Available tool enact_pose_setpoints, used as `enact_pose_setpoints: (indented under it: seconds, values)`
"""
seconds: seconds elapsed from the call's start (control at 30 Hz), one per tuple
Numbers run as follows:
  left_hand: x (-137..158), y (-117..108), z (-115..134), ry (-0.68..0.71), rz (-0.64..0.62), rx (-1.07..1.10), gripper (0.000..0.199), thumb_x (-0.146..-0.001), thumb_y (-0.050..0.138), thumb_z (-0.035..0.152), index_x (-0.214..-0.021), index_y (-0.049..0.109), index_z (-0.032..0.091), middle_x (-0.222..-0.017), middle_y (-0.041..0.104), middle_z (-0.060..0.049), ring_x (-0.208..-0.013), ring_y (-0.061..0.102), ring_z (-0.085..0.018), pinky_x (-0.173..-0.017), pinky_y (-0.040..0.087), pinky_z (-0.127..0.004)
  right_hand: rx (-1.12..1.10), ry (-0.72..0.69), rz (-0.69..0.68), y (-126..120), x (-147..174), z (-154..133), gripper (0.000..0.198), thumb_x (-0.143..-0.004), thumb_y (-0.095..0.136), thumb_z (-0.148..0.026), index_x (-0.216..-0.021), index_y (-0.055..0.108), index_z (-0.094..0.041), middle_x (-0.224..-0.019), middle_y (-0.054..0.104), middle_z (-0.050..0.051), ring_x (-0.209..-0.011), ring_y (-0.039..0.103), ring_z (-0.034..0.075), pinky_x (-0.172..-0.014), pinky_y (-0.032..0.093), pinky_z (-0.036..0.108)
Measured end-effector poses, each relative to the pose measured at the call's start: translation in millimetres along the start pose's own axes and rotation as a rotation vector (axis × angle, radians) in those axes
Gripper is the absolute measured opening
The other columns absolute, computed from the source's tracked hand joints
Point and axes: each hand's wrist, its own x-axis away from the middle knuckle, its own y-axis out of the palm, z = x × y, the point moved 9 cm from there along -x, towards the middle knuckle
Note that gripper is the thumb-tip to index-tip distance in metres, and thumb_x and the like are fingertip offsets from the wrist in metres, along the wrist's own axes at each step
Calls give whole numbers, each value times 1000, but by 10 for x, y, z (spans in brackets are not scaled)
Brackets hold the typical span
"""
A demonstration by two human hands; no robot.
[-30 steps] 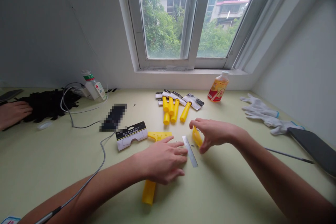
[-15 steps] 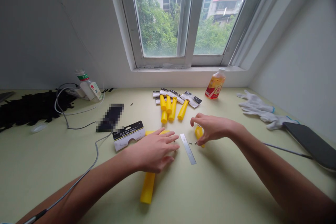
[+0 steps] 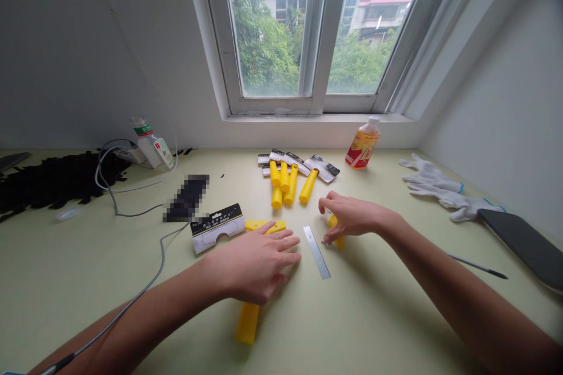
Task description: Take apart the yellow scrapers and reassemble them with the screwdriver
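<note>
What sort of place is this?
Probably a small indoor workspace: a pale green tabletop below a grey-framed glass window, with a cluster of yellow plastic handles and a flat silvery metal strip lying on it.

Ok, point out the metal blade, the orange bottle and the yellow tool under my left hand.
Metal blade [image 3: 316,252]: head view, middle of flat face.
Orange bottle [image 3: 363,144]: head view, label.
Yellow tool [image 3: 247,323]: head view, handle.
</note>
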Motion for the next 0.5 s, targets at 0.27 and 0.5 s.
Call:
enact_pose_setpoints:
  seconds: [0.27,0.5]
  values:
    - [35,100,-12,-40,-52,13,49,-93,50,34,-139,48,17,-148,46,-11,-141,36,-26,-119,24,-43,3,-5,-8,36,-34,2,65,-61,71,-64,-109,54,-25,-115,51,7,-89,60,25,-69,47,34]
    - [-63,-4,-39,-89,46,-33,54,-94,50,39,-144,40,23,-153,38,-11,-141,34,-31,-115,28,-51,-10,2,44,-88,41,-5,57,-75,58,-66,-111,54,-22,-115,54,10,-90,62,24,-78,48,35]
